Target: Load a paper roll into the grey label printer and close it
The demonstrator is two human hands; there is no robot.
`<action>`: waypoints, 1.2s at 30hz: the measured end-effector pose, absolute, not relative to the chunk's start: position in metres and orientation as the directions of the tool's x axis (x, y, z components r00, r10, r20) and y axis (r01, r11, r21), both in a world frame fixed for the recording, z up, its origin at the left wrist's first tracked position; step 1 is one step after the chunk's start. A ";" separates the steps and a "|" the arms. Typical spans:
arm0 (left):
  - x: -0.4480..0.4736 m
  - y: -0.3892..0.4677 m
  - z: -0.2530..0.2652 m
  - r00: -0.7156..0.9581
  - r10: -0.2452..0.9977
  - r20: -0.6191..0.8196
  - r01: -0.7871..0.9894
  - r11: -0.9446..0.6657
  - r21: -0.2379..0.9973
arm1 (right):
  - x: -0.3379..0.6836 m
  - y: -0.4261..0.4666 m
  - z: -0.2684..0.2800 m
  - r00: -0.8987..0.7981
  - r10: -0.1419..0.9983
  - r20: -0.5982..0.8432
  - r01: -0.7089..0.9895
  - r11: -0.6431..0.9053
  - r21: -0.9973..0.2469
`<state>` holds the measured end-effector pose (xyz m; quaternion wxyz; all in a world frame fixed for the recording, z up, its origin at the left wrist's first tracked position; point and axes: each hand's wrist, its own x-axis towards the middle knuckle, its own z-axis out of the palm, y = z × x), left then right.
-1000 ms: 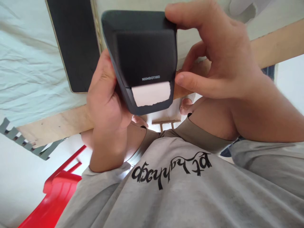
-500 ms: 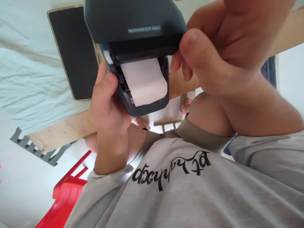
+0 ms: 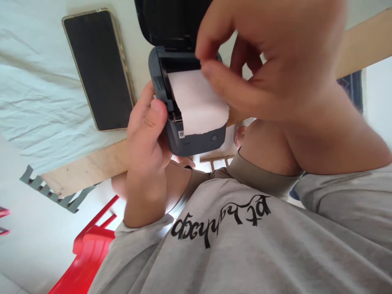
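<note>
A dark grey label printer (image 3: 196, 145) is held in my left hand (image 3: 147, 130), the thumb along its left side and the fingers underneath. Its black lid (image 3: 171, 24) stands wide open at the top of the view. White label paper (image 3: 199, 102) lies inside, its torn end hanging over the front near the power button. Over the right side of the printer is my right hand (image 3: 260, 61), thumb and forefinger tips pinched close together at the paper's upper part. Whether anything is between those fingertips cannot be made out.
A dark-screened phone (image 3: 98, 69) in a clear case lies left of the printer on the pale cloth-covered surface (image 3: 36, 90). A wooden edge (image 3: 88, 167) runs below it. A red plastic object (image 3: 92, 249) stands at the lower left. My legs and grey shirt (image 3: 226, 237) are underneath.
The lid has swung from partly raised to wide open. My right hand has let go of the lid and moved left to the paper. The printer has shifted slightly right and down.
</note>
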<state>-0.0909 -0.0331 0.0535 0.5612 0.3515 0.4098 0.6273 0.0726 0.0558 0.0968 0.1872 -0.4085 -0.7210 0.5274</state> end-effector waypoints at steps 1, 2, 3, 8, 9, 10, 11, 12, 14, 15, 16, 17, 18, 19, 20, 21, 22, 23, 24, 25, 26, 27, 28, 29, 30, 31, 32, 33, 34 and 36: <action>-0.092 -0.033 0.053 -0.113 0.993 -0.012 -0.412 -0.036 0.910 | 0.070 0.056 0.095 -0.608 0.787 -0.103 0.472 0.255 -0.844; -0.092 -0.033 0.052 -0.116 0.993 -0.001 -0.407 -0.046 0.912 | 0.068 0.057 0.095 -0.626 0.778 -0.060 0.560 0.394 -0.729; -0.093 -0.033 0.051 -0.122 0.993 0.008 -0.401 -0.056 0.915 | 0.066 0.057 0.095 -0.647 0.762 -0.036 0.627 0.504 -0.594; -0.094 -0.033 0.051 -0.159 0.986 -0.050 -0.360 -0.011 0.933 | 0.065 0.058 0.100 -0.671 0.731 -0.127 0.711 0.584 -0.392; -0.093 -0.033 0.052 -0.167 0.984 -0.058 -0.352 -0.005 0.936 | 0.065 0.059 0.099 -0.667 0.731 -0.143 0.715 0.573 -0.401; -0.093 -0.033 0.053 -0.172 0.983 -0.063 -0.340 0.001 0.941 | 0.066 0.060 0.098 -0.665 0.731 -0.154 0.714 0.562 -0.417; -0.092 -0.034 0.054 -0.176 0.982 -0.066 -0.324 0.005 0.946 | 0.067 0.060 0.097 -0.675 0.722 -0.153 0.701 0.562 -0.440; -0.092 -0.034 0.055 -0.183 0.981 -0.069 -0.308 0.009 0.951 | 0.067 0.061 0.095 -0.692 0.709 -0.135 0.676 0.572 -0.465; -0.090 -0.035 0.056 -0.202 0.976 -0.079 -0.285 0.018 0.958 | 0.070 0.062 0.094 -0.751 0.657 -0.055 0.587 0.628 -0.511; -0.090 -0.035 0.056 -0.216 0.973 -0.086 -0.280 0.023 0.960 | 0.071 0.063 0.094 -0.778 0.628 -0.008 0.538 0.660 -0.525; -0.090 -0.035 0.055 -0.244 0.966 -0.089 -0.280 0.017 0.960 | 0.073 0.063 0.095 -0.796 0.605 0.034 0.496 0.683 -0.537; -0.090 -0.035 0.053 -0.278 0.957 -0.087 -0.279 0.006 0.960 | 0.075 0.063 0.097 -0.802 0.593 0.066 0.465 0.691 -0.553; -0.091 -0.035 0.051 -0.307 0.948 -0.086 -0.277 -0.003 0.961 | 0.077 0.063 0.099 -0.794 0.601 0.089 0.452 0.683 -0.574; -0.092 -0.035 0.048 -0.330 0.940 -0.084 -0.274 -0.011 0.962 | 0.078 0.063 0.101 -0.782 0.614 0.102 0.443 0.664 -0.602; -0.094 -0.035 0.046 -0.344 0.935 -0.083 -0.275 -0.016 0.961 | 0.080 0.063 0.103 -0.770 0.629 0.107 0.433 0.638 -0.636; -0.095 -0.034 0.044 -0.345 0.935 -0.082 -0.278 -0.019 0.960 | 0.082 0.063 0.104 -0.758 0.643 0.109 0.423 0.612 -0.669; -0.097 -0.034 0.043 -0.334 0.939 -0.083 -0.286 -0.017 0.958 | 0.084 0.064 0.105 -0.749 0.654 0.107 0.407 0.582 -0.703; -0.098 -0.034 0.043 -0.319 0.944 -0.086 -0.296 -0.012 0.955 | 0.086 0.064 0.106 -0.749 0.656 0.092 0.388 0.547 -0.742; -0.098 -0.034 0.043 -0.307 0.948 -0.086 -0.305 -0.012 0.952 | 0.087 0.065 0.106 -0.761 0.645 0.071 0.360 0.511 -0.781; -0.099 -0.033 0.045 -0.296 0.951 -0.085 -0.311 -0.012 0.950 | 0.089 0.065 0.106 -0.767 0.639 0.059 0.333 0.475 -0.815; -0.098 -0.033 0.047 -0.284 0.955 -0.086 -0.318 -0.009 0.948 | 0.090 0.065 0.106 -0.766 0.640 0.056 0.311 0.445 -0.839; -0.098 -0.032 0.049 -0.268 0.959 -0.088 -0.325 -0.004 0.946 | 0.092 0.065 0.105 -0.764 0.642 0.061 0.293 0.429 -0.854; -0.096 -0.032 0.051 -0.250 0.964 -0.093 -0.335 0.004 0.942 | 0.094 0.065 0.105 -0.762 0.643 0.070 0.278 0.423 -0.862; -0.095 -0.031 0.052 -0.231 0.968 -0.097 -0.346 0.011 0.938 | 0.096 0.065 0.104 -0.755 0.650 0.087 0.269 0.428 -0.863; -0.094 -0.030 0.053 -0.213 0.972 -0.096 -0.358 0.014 0.934 | 0.098 0.066 0.103 -0.746 0.657 0.105 0.258 0.431 -0.864; -0.092 -0.029 0.054 -0.198 0.976 -0.088 -0.370 0.009 0.929 | 0.100 0.066 0.102 -0.747 0.655 0.109 0.246 0.425 -0.871; -0.090 -0.028 0.054 -0.188 0.979 -0.078 -0.381 0.000 0.924 | 0.102 0.067 0.101 -0.752 0.651 0.105 0.227 0.405 -0.886; -0.089 -0.028 0.053 -0.182 0.981 -0.071 -0.391 -0.006 0.920 | 0.104 0.068 0.100 -0.750 0.654 0.098 0.207 0.373 -0.904; -0.087 -0.027 0.053 -0.183 0.981 -0.061 -0.398 -0.017 0.917 | 0.106 0.068 0.098 -0.747 0.660 0.084 0.191 0.333 -0.923; -0.085 -0.028 0.053 -0.223 0.974 -0.040 -0.395 -0.052 0.917 | 0.111 0.070 0.096 -0.736 0.676 0.043 0.177 0.253 -0.951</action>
